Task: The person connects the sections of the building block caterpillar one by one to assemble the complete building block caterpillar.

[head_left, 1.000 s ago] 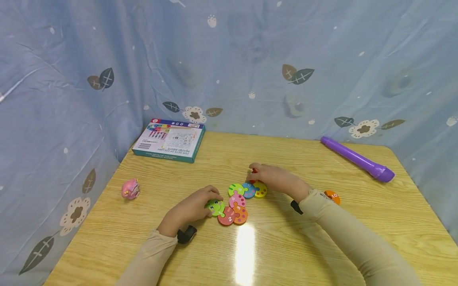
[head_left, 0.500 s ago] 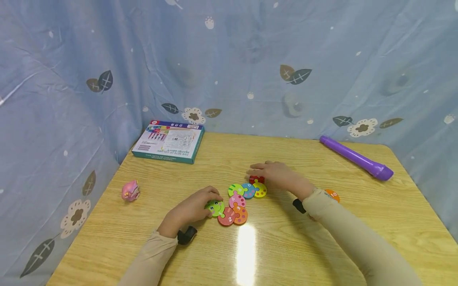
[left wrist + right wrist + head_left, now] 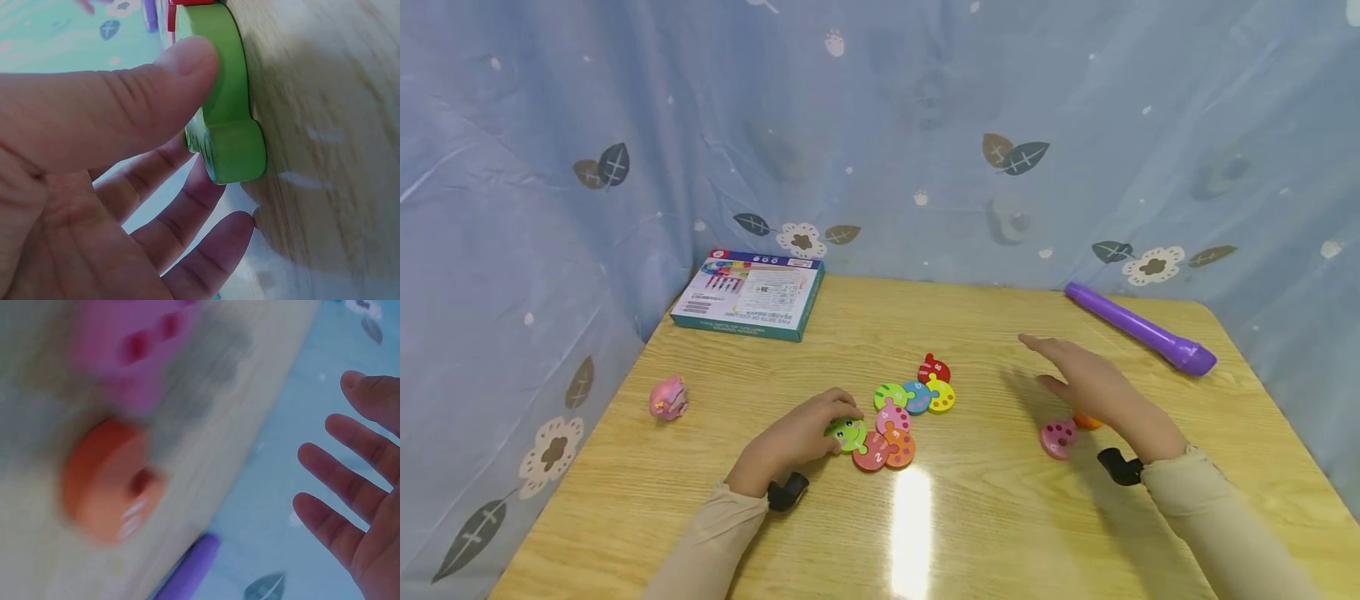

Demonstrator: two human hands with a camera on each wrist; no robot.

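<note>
My left hand [image 3: 805, 427] holds the green caterpillar-face puzzle piece [image 3: 848, 435], with the thumb against its edge and the fingers curled about its far side. In the left wrist view the green piece [image 3: 228, 106] stands out beside the thumb. The face joins a winding chain of numbered round pieces, from a dark pink one [image 3: 872, 452] up to a red one [image 3: 933, 369] at the far end. My right hand [image 3: 1090, 385] is in the air, fingers extended and holding nothing. Below it lie a pink dotted piece [image 3: 1057, 438] and an orange piece [image 3: 112, 481], partly hidden in the head view.
A flat printed box [image 3: 748, 296] lies at the table's back left. A small pink toy [image 3: 668, 398] sits near the left edge, and a purple microphone-shaped stick [image 3: 1138, 327] lies at the back right. A blue patterned curtain [image 3: 880, 133] hangs behind the table.
My right hand has let go of the red piece at the chain's end and moved right, over the loose pink and orange pieces. My left hand stays on the green face piece.
</note>
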